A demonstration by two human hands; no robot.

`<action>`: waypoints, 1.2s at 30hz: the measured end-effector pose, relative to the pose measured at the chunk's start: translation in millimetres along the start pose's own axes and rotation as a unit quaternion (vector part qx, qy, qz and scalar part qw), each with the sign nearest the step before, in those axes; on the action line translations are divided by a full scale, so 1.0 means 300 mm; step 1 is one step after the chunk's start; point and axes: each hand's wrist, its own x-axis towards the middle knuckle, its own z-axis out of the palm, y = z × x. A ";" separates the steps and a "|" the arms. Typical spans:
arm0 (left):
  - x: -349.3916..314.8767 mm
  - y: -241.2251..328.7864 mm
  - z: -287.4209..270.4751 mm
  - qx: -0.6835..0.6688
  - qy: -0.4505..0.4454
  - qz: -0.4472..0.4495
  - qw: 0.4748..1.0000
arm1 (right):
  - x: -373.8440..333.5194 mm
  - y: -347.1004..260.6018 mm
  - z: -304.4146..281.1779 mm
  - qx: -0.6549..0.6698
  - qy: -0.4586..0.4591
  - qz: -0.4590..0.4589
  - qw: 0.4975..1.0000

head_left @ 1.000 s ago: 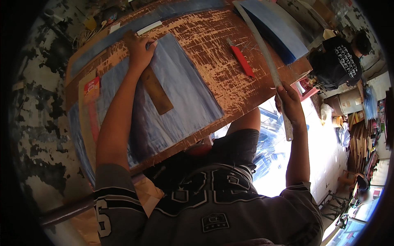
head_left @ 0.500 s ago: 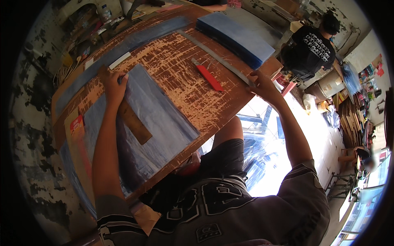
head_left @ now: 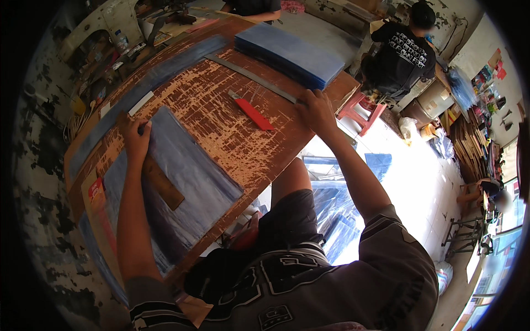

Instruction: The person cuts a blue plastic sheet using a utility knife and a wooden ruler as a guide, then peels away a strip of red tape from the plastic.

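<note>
Pinching a ruler (head_left: 251, 78), the right hand (head_left: 316, 112) is resting by the worktop's (head_left: 207, 105) near edge; the left hand (head_left: 134, 135), half-curled, is lying on a brown strip (head_left: 164, 186), grip unclear.

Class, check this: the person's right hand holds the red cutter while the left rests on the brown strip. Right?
Not quite: the head view shows the right hand holding the grey ruler; the red cutter lies on the table. The left hand rests on the brown strip.

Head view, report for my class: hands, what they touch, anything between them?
Left hand on flat brown strip, over blue rectangular plastic sheeting. Right hand at near end of long grey metal ruler. Red-handled cutter lying between hands, touching neither.
</note>
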 end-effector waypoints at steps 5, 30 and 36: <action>0.002 0.017 0.004 -0.011 -0.014 -0.027 0.999 | 0.036 -0.022 0.045 -0.030 0.024 -0.008 0.999; -0.008 0.036 -0.008 0.026 0.034 0.018 0.999 | 0.023 -0.078 0.070 -0.100 0.011 0.048 0.994; -0.012 0.023 -0.008 0.014 0.033 0.035 0.999 | 0.029 -0.086 0.066 -0.105 0.003 0.044 0.993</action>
